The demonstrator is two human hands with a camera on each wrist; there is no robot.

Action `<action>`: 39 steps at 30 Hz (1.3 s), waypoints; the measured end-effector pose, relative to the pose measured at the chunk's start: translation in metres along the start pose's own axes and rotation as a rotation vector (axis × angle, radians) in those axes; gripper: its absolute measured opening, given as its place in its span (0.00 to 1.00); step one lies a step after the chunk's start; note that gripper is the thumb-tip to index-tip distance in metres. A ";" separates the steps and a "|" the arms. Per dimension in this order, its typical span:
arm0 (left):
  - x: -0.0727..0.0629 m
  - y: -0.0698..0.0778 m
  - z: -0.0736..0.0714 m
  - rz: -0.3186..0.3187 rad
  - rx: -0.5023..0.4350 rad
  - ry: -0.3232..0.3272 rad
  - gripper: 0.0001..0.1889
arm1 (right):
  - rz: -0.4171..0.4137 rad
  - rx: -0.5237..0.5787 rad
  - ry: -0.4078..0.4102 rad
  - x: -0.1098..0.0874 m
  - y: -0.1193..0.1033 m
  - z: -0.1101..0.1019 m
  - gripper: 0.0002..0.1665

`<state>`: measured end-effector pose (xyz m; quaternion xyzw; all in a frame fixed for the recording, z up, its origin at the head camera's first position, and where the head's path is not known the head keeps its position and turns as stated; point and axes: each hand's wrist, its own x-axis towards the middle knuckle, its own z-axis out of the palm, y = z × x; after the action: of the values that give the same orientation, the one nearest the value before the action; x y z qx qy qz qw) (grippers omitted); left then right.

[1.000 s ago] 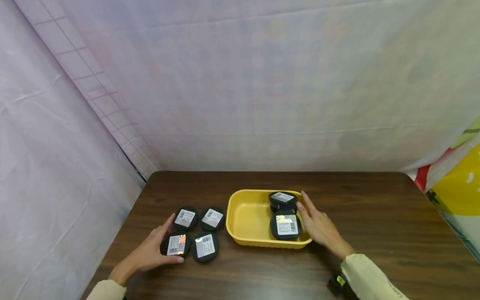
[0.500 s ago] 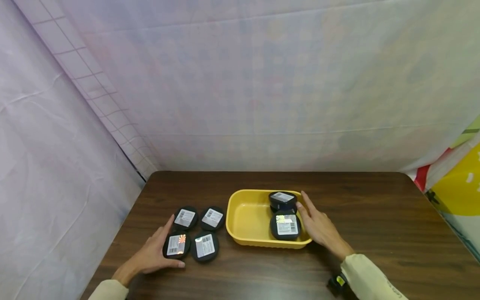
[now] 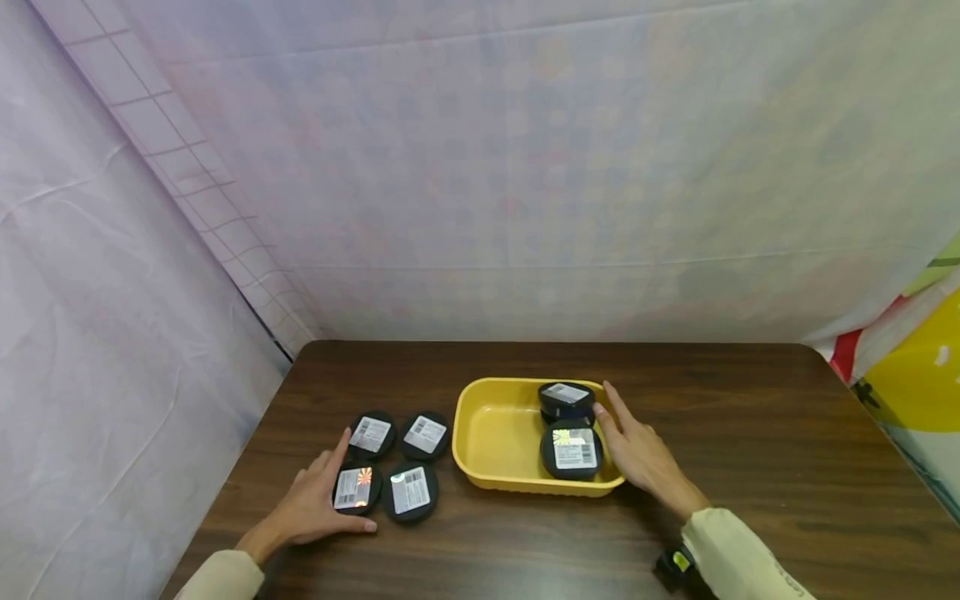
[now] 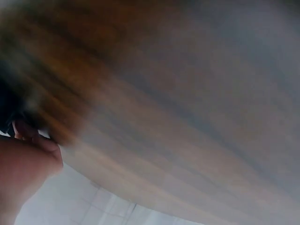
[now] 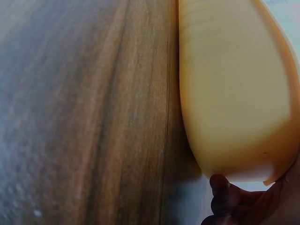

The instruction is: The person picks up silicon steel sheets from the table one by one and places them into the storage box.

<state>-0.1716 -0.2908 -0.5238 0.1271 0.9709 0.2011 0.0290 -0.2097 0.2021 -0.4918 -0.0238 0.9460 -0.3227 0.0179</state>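
Note:
My left hand (image 3: 311, 502) lies with spread fingers and thumb around the left side of a flat round black container (image 3: 356, 490) with a white barcode label. Its index fingertip reaches the far-left black container (image 3: 371, 435); the thumb lies along the near side. Two more such containers, one behind (image 3: 425, 437) and one in front (image 3: 410, 493), sit to the right. My right hand (image 3: 640, 452) grips the right end of a yellow plastic tray (image 3: 480, 479), also seen as a yellow wall (image 5: 234, 93) in the right wrist view. Black containers (image 3: 573, 450) stand in the tray's right half, some stacked.
A brown wood-grain table (image 3: 510, 558) carries everything. White printed cloth (image 3: 510, 183) hangs behind it and on the left. A small black object with a yellow-green mark (image 3: 675, 565) is beside the right sleeve. The left wrist view is mostly blurred tabletop (image 4: 178, 103).
My left hand has shifted slightly right, and the near-left container has slid right with it, closer to its neighbour. The right hand and the tray have stayed in place.

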 end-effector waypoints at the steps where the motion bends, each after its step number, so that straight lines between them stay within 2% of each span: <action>1: 0.000 0.000 0.001 -0.003 0.007 0.001 0.77 | -0.001 0.001 0.002 0.000 0.000 0.000 0.43; 6: 0.001 0.000 0.002 -0.009 0.016 0.004 0.75 | -0.007 0.000 0.011 0.000 0.000 0.000 0.42; 13: 0.000 0.002 0.000 0.027 0.024 0.040 0.71 | -0.007 0.001 0.012 0.000 0.000 -0.001 0.42; 19: -0.001 0.007 0.001 0.004 0.041 0.050 0.72 | -0.011 0.001 0.019 0.000 0.000 0.000 0.42; 29: 0.000 0.010 0.005 0.045 -0.027 0.074 0.72 | -0.003 0.004 0.013 0.001 0.000 0.001 0.42; 39: 0.000 0.006 0.005 0.078 -0.093 0.091 0.70 | -0.011 0.008 0.015 0.000 0.001 0.001 0.42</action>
<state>-0.1700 -0.2835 -0.5260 0.1541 0.9551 0.2523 -0.0172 -0.2100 0.2024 -0.4928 -0.0265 0.9448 -0.3265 0.0092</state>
